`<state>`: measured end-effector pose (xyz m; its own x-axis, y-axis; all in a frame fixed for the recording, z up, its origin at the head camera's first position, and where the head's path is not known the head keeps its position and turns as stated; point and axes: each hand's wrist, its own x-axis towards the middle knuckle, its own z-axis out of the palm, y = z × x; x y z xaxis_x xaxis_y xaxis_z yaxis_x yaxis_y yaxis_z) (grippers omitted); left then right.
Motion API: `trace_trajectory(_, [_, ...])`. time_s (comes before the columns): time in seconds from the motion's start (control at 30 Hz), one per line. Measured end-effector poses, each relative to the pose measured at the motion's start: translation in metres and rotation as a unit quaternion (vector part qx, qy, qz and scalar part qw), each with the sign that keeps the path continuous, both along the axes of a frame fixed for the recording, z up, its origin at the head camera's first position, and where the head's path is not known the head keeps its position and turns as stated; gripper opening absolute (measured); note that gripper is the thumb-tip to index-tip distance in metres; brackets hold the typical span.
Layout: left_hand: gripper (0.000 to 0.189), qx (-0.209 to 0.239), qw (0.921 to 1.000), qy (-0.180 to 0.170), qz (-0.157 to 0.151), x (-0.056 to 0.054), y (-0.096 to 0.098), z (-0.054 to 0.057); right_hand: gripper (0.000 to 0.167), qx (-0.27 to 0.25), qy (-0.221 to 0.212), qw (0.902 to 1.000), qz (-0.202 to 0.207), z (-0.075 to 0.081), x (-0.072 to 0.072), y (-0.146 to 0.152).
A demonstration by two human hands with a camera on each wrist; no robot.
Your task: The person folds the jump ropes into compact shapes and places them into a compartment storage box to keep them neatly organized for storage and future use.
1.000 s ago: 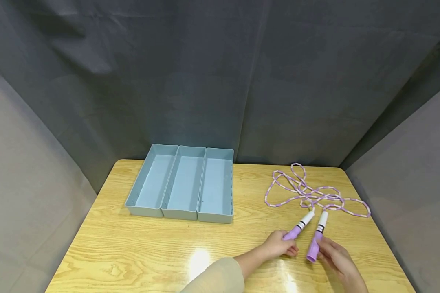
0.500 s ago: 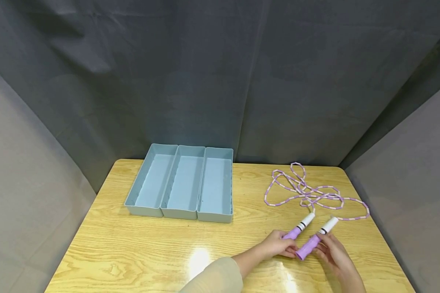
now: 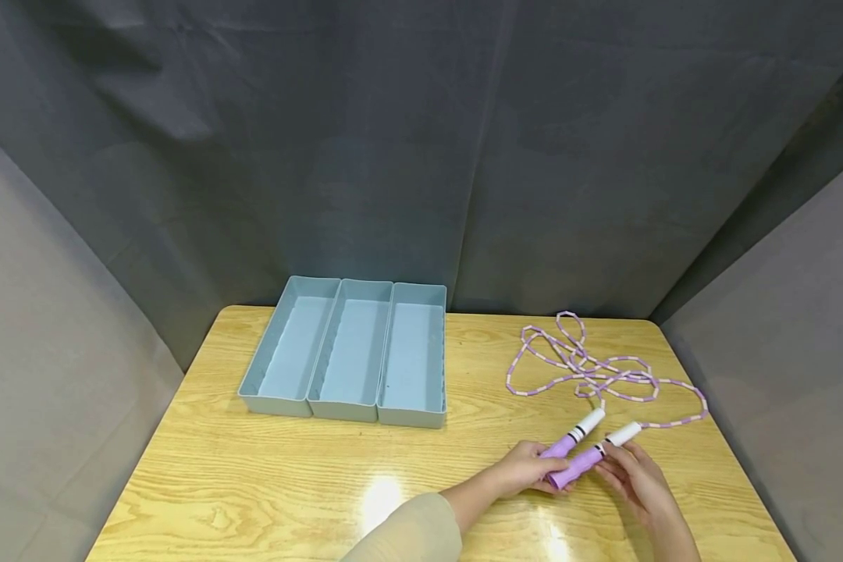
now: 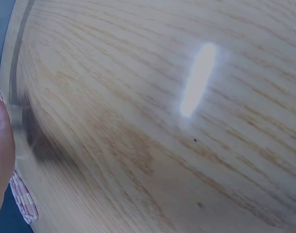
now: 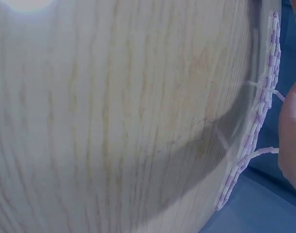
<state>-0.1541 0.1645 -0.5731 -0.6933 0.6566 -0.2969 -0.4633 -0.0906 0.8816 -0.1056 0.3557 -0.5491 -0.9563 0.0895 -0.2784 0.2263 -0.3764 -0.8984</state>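
A jump rope with a purple-and-white beaded cord [image 3: 583, 367] lies looped at the table's right side. My left hand [image 3: 523, 470] grips one purple handle with a white tip [image 3: 588, 422]. In my right hand [image 3: 639, 484] is the other handle [image 3: 581, 464], pinched near its black rings and tilted, its purple end at the left thumb and fingers. The two handles lie side by side at nearly the same slant. In the left wrist view the left hand [image 4: 1, 150] shows only at the edge; in the right wrist view the right hand [image 5: 292, 136] is partly cut off.
Three light blue trays [image 3: 412, 417] stand side by side at the back left of the wooden table [image 3: 267, 484]. A dark curtain [image 3: 365, 140] hangs behind, and pale grey panels [image 3: 808, 351] flank both sides.
My right hand has turned its handle and brought the purple end leftward to the left hand. The cord's right end has shifted with it. My left hand has hardly moved.
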Motion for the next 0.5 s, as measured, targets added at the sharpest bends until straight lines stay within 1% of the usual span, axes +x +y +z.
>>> trace_trajectory(0.1, [0.014,0.008,0.9999,-0.001,-0.013,-0.0016,-0.0035,0.0016,0.018,0.001,0.001,1.0000,0.010,0.0003,-0.0013,0.0002])
trace_trajectory(0.23, [0.012,0.007,0.9998,0.002,-0.018,-0.0024,-0.0053,0.0015,0.016,0.005,0.002,0.9996,0.029,0.0019,-0.0037,-0.0009])
trace_trajectory(0.43, [0.010,0.000,0.9996,0.012,-0.024,-0.0020,-0.0078,-0.0003,0.014,0.073,-0.006,0.9965,0.040,0.0016,-0.0080,-0.0032])
trace_trajectory(0.5, [0.010,0.004,0.9995,0.010,-0.028,-0.0022,-0.0090,-0.0019,0.016,0.078,-0.005,0.9961,0.041,0.0010,-0.0095,-0.0029])
